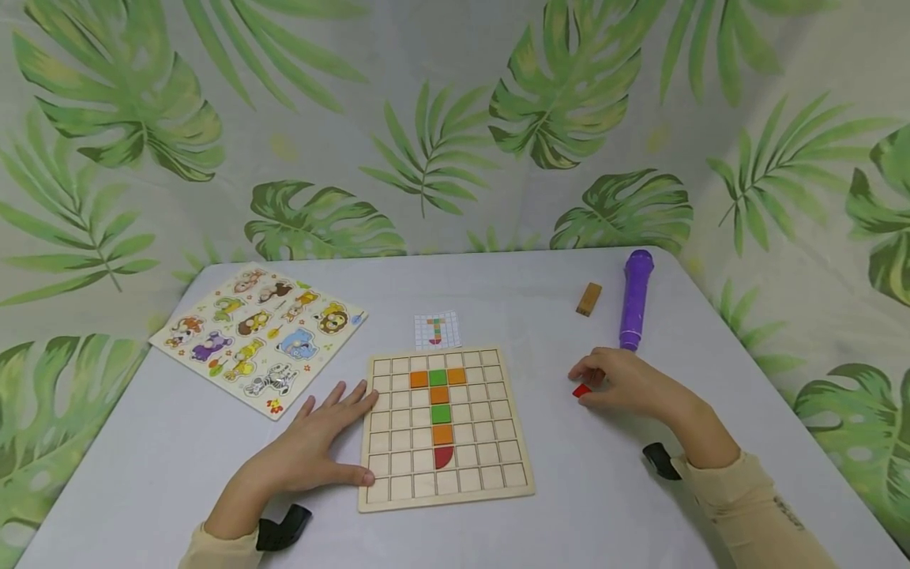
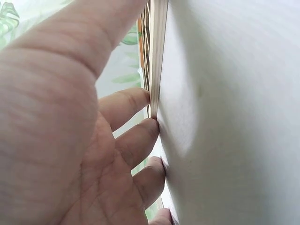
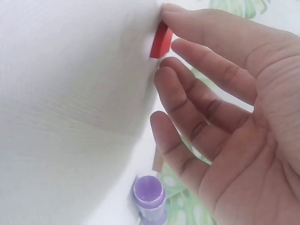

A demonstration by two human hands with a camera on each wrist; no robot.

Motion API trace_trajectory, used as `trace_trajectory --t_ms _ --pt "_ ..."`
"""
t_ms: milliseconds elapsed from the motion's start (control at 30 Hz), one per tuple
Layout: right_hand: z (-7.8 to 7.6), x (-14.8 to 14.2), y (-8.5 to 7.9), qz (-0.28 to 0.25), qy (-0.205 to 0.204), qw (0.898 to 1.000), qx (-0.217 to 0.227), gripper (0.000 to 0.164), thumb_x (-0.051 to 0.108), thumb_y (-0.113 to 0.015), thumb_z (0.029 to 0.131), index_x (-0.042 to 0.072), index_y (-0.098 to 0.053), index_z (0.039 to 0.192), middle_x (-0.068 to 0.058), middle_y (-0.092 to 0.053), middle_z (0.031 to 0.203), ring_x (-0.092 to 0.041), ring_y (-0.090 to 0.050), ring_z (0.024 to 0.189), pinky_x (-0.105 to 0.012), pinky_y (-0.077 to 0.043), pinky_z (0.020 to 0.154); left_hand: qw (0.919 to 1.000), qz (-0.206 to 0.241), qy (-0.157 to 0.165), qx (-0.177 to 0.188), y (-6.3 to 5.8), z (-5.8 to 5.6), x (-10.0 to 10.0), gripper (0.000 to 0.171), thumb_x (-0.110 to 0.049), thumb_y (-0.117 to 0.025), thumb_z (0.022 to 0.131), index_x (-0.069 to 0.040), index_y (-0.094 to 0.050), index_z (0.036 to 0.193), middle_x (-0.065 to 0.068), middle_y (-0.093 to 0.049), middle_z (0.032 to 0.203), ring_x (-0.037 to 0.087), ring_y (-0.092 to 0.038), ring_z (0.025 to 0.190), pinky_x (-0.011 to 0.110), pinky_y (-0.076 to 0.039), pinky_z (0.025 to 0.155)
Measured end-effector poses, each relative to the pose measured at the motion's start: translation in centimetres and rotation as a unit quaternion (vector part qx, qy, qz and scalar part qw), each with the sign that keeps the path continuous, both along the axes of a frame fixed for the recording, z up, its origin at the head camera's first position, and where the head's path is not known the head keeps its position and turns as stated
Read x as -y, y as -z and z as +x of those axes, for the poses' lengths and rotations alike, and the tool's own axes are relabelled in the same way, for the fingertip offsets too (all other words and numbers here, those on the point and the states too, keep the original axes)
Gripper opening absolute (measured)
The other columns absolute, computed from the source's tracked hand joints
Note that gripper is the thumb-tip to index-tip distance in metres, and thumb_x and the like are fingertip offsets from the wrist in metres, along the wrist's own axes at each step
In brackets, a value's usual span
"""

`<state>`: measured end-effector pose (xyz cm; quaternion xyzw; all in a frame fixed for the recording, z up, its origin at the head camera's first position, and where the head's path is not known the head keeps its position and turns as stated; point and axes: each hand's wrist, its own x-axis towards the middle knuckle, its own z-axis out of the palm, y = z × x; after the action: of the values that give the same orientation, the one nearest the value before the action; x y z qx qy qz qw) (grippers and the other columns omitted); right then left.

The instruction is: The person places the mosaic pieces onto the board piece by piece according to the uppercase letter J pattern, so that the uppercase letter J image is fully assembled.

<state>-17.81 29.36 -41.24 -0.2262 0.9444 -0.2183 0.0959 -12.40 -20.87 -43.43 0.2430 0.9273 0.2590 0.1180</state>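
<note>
A square wooden grid board [image 1: 483, 474] lies in the middle, holding orange and green square tiles in a T shape with a red quarter-round tile [image 1: 444, 457] below. My left hand [image 1: 313, 446] spreads along the board's left edge, thumb at the lower corner; in the left wrist view, fingertips touch the board's side [image 2: 159, 61]. To the right, a small red block [image 3: 161, 41] sits on the white cloth. My right hand [image 1: 633, 383] reaches over it, thumb tip right at one end and index fingertip close beside it, the other fingers loosely bent.
A small pattern card [image 1: 448, 336] lies just behind the board. An animal peg puzzle [image 1: 235, 371] is at the left. Back right are a wooden block [image 1: 588, 299] and a purple microphone-shaped stick [image 1: 635, 300]. A leaf-print curtain [image 1: 455, 213] surrounds the table.
</note>
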Motion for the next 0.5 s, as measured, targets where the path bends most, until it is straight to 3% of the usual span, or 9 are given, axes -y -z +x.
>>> trace_trajectory --t_ms 500 --pt "-0.12 0.39 0.4 -0.029 -0.008 1.0 0.001 0.016 0.011 -0.086 0.09 0.01 -0.081 0.105 0.004 -0.074 0.097 -0.007 -0.067 0.087 -0.023 -0.059 0.077 1.0 0.0 -0.007 0.006 -0.02 -0.04 -0.42 0.117 -0.067 -0.089 0.073 -0.017 -0.04 0.168 0.013 -0.029 0.177 0.052 -0.017 0.164 0.084 -0.006 0.123"
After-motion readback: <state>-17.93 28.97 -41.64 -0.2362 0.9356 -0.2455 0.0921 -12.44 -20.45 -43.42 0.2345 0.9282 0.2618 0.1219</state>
